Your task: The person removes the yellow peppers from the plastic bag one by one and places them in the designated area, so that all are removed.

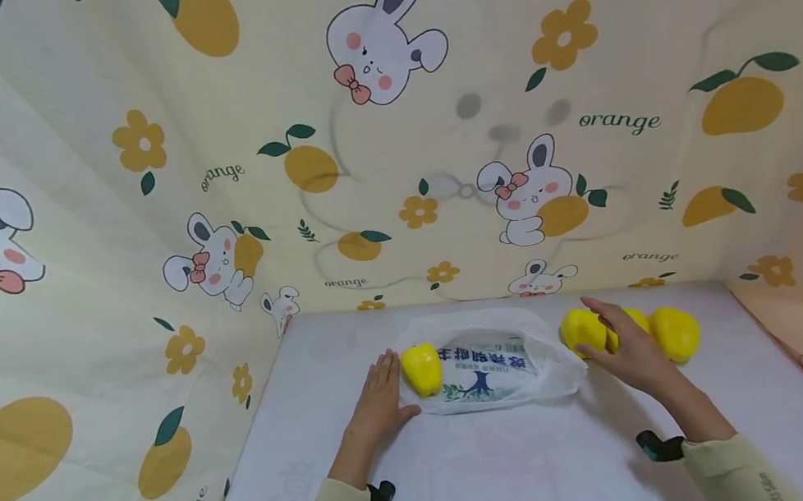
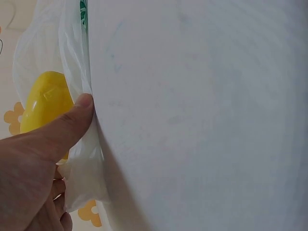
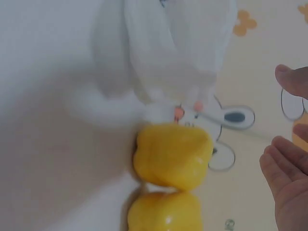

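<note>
A white plastic bag [image 1: 495,393] with dark print lies flat on the table, and a yellow bell pepper [image 1: 422,369] is at its left end. In the left wrist view, bag film covers one side of that pepper [image 2: 47,101]. My left hand [image 1: 380,402] rests along the bag's left edge, fingers straight, thumb spread and touching the film. To the right of the bag, three more yellow bell peppers [image 1: 675,333] sit in a row, one partly hidden by my right hand [image 1: 632,350]. That hand hovers over them with thumb and fingers apart, nothing in its grasp [image 3: 293,187].
The white table [image 1: 502,479] meets a cloth backdrop [image 1: 381,203] printed with rabbits and oranges at its back and sides. A dark wrist device [image 1: 659,446] is on my right wrist, and another [image 1: 381,496] is on my left.
</note>
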`<move>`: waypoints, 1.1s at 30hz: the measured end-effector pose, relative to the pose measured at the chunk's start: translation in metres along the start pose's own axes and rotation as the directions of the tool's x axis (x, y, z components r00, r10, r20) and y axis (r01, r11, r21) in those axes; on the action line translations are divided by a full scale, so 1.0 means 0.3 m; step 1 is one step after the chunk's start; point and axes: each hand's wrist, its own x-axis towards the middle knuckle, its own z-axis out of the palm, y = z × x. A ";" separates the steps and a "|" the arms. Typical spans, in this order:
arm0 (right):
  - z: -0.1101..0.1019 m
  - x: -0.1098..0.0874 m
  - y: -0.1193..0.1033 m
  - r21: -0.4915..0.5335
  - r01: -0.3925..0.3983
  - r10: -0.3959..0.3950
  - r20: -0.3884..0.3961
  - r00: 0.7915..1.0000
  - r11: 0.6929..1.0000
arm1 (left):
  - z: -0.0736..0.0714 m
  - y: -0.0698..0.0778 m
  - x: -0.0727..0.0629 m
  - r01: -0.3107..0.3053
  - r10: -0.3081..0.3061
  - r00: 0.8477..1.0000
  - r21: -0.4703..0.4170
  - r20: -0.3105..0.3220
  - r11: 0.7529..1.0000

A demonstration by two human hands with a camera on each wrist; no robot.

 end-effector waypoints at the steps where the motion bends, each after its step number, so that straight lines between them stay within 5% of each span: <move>1: 0.009 0.000 -0.007 0.003 0.002 -0.002 0.003 1.000 1.000 | 0.000 0.000 0.001 0.002 -0.002 1.000 0.003 0.002 1.000; 13: 0.129 0.014 -0.068 0.050 0.076 -0.078 0.037 0.996 0.996 | 0.001 0.001 -0.007 -0.004 0.004 1.000 -0.007 -0.011 1.000; 33: 0.331 0.031 -0.143 0.148 0.233 -0.251 0.119 0.961 0.961 | -0.008 0.007 -0.005 -0.013 0.013 1.000 -0.008 -0.009 1.000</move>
